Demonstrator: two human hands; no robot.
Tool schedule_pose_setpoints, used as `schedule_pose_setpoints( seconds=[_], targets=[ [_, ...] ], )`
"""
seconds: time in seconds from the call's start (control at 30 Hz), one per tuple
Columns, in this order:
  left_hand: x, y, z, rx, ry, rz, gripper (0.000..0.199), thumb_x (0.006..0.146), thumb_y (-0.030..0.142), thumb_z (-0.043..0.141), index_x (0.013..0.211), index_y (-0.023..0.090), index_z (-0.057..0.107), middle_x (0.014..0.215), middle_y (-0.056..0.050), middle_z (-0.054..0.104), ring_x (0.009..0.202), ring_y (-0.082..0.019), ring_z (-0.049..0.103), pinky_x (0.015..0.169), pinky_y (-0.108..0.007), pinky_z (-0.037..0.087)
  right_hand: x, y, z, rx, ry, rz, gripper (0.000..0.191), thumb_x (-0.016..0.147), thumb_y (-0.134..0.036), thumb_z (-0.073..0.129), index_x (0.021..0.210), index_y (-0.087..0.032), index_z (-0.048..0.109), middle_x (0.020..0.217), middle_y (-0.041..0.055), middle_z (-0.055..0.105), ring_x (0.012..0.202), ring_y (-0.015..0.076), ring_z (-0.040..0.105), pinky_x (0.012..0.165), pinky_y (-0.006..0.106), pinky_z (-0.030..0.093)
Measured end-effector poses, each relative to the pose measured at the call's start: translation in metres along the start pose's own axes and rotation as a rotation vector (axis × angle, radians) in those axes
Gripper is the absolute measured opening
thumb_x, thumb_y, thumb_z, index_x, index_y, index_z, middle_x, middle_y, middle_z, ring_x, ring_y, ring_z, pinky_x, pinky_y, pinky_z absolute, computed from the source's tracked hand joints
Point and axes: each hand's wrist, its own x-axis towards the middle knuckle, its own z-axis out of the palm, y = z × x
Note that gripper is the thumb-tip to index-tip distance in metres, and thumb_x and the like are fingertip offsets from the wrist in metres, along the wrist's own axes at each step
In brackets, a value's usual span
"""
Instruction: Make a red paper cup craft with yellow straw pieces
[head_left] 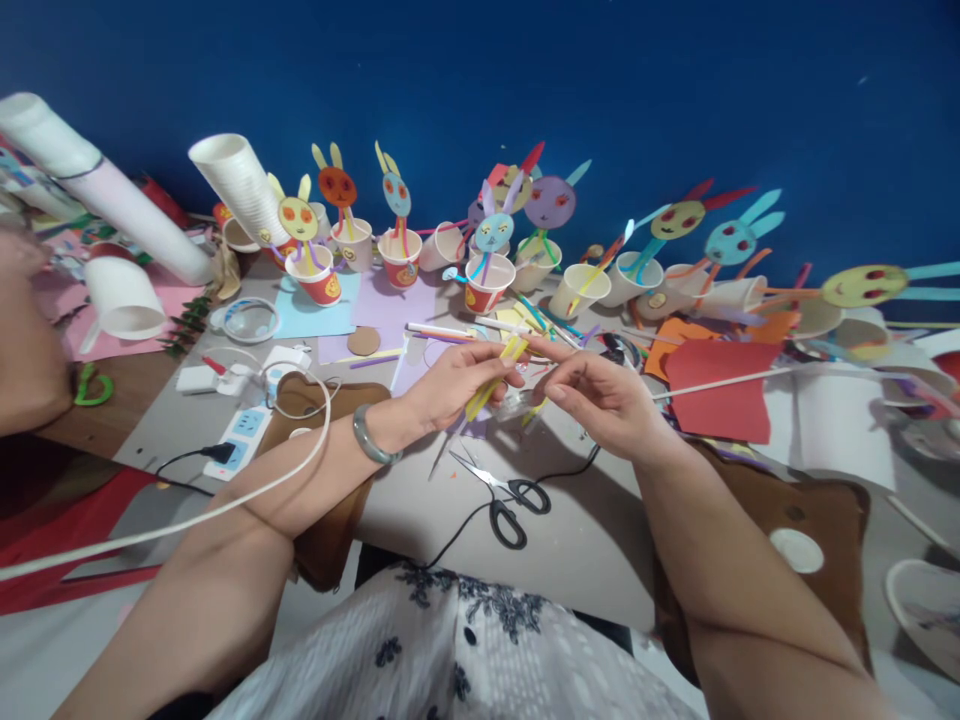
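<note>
My left hand, with a bracelet on its wrist, pinches yellow paper strips above the middle of the table. Close on the right, my right hand reaches its index finger to the top of the strips; its thumb and other fingers are curled, and whether they hold anything is too small to tell. Below the hands lie scissors with black handles, their blades apart. A clear object shows partly between the hands.
Paper cups with rabbit-faced figures line the blue wall. Red paper lies at right, a power strip at left. A white cable crosses over my left forearm. Another person's arm is at far left.
</note>
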Motion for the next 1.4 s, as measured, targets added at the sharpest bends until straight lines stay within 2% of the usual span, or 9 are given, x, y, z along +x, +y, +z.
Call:
schedule_pose_setpoints(
  seconds=[0.2, 0.43, 0.7, 0.8, 0.87, 0.93, 1.1, 1.3, 1.4],
  targets=[
    [-0.0011, 0.0003, 0.0017, -0.004, 0.014, 0.002, 0.013, 0.085, 0.024, 0.072, 0.085, 0.012, 0.066, 0.072, 0.000, 0.068, 0.052, -0.005, 0.056, 0.052, -0.021, 0.041, -0.0005, 0.0012, 0.0003, -0.001, -0.003, -0.007, 0.029, 0.093, -0.054, 0.067, 0.081, -0.027, 0.065, 0.124, 0.0091, 0.077, 0.143, 0.0330, 0.054, 0.118, 0.054, 0.043],
    [-0.0015, 0.0008, 0.0013, -0.002, 0.035, -0.031, 0.024, 0.082, 0.030, 0.079, 0.096, 0.011, 0.071, 0.072, 0.001, 0.067, 0.053, -0.005, 0.057, 0.052, -0.020, 0.040, -0.0006, 0.0015, 0.0013, 0.011, -0.014, 0.027, 0.028, 0.092, -0.056, 0.068, 0.082, -0.030, 0.065, 0.128, 0.0081, 0.075, 0.146, 0.0316, 0.051, 0.119, 0.055, 0.043],
    [-0.0014, -0.0008, 0.0000, 0.032, 0.017, 0.007, 0.024, 0.083, 0.032, 0.078, 0.094, 0.011, 0.072, 0.074, 0.000, 0.068, 0.053, -0.005, 0.058, 0.052, -0.020, 0.040, 0.0009, 0.0020, -0.0016, 0.065, -0.008, 0.025, 0.025, 0.092, -0.050, 0.070, 0.080, -0.029, 0.066, 0.104, 0.0074, 0.080, 0.145, 0.0312, 0.052, 0.115, 0.051, 0.047],
    [-0.0017, -0.0007, -0.0001, 0.052, 0.007, 0.028, 0.023, 0.084, 0.033, 0.077, 0.089, 0.011, 0.072, 0.075, 0.000, 0.068, 0.053, -0.005, 0.058, 0.051, -0.020, 0.040, 0.0023, -0.0003, -0.0026, 0.105, 0.015, 0.053, 0.028, 0.091, -0.051, 0.072, 0.079, -0.026, 0.066, 0.114, 0.0083, 0.078, 0.132, 0.0316, 0.064, 0.104, 0.047, 0.055],
    [-0.0017, -0.0010, -0.0004, 0.055, 0.002, 0.033, 0.022, 0.084, 0.033, 0.077, 0.090, 0.012, 0.072, 0.075, 0.000, 0.069, 0.053, -0.005, 0.058, 0.052, -0.020, 0.041, 0.0031, -0.0010, -0.0029, 0.135, 0.036, 0.086, 0.030, 0.089, -0.051, 0.073, 0.079, -0.024, 0.066, 0.128, 0.0094, 0.073, 0.111, 0.0285, 0.073, 0.090, 0.043, 0.061],
    [-0.0018, -0.0016, -0.0009, 0.048, -0.008, 0.034, 0.022, 0.084, 0.032, 0.076, 0.094, 0.012, 0.073, 0.075, 0.000, 0.069, 0.053, -0.005, 0.058, 0.053, -0.020, 0.042, 0.0038, -0.0005, -0.0030, 0.152, 0.063, 0.101, 0.030, 0.088, -0.051, 0.076, 0.079, -0.023, 0.067, 0.132, 0.0097, 0.070, 0.092, 0.0226, 0.075, 0.080, 0.039, 0.063],
    [-0.0032, -0.0034, -0.0012, 0.051, -0.065, 0.044, 0.022, 0.083, 0.032, 0.076, 0.093, 0.012, 0.072, 0.081, -0.002, 0.071, 0.055, -0.005, 0.058, 0.054, -0.021, 0.044, 0.0062, 0.0023, -0.0030, 0.178, 0.119, 0.095, 0.030, 0.085, -0.048, 0.079, 0.075, -0.023, 0.068, 0.104, 0.0051, 0.071, 0.070, 0.0145, 0.069, 0.071, 0.034, 0.062],
    [-0.0060, -0.0025, -0.0007, 0.098, -0.166, 0.075, 0.026, 0.084, 0.037, 0.078, 0.089, 0.012, 0.072, 0.066, 0.002, 0.061, 0.055, -0.006, 0.057, 0.055, -0.021, 0.048, 0.0086, -0.0007, -0.0053, 0.205, 0.095, 0.138, 0.034, 0.081, -0.052, 0.082, 0.074, -0.022, 0.068, 0.089, 0.0047, 0.075, 0.065, 0.0138, 0.066, 0.066, 0.031, 0.059],
    [-0.0071, 0.0001, -0.0007, 0.109, -0.201, 0.049, 0.030, 0.083, 0.038, 0.079, 0.091, 0.011, 0.071, 0.074, 0.000, 0.066, 0.055, -0.006, 0.058, 0.054, -0.021, 0.049, 0.0091, -0.0028, -0.0085, 0.191, 0.099, 0.182, 0.036, 0.080, -0.054, 0.082, 0.074, -0.021, 0.069, 0.086, 0.0048, 0.075, 0.064, 0.0133, 0.064, 0.065, 0.030, 0.057]
  ],
)
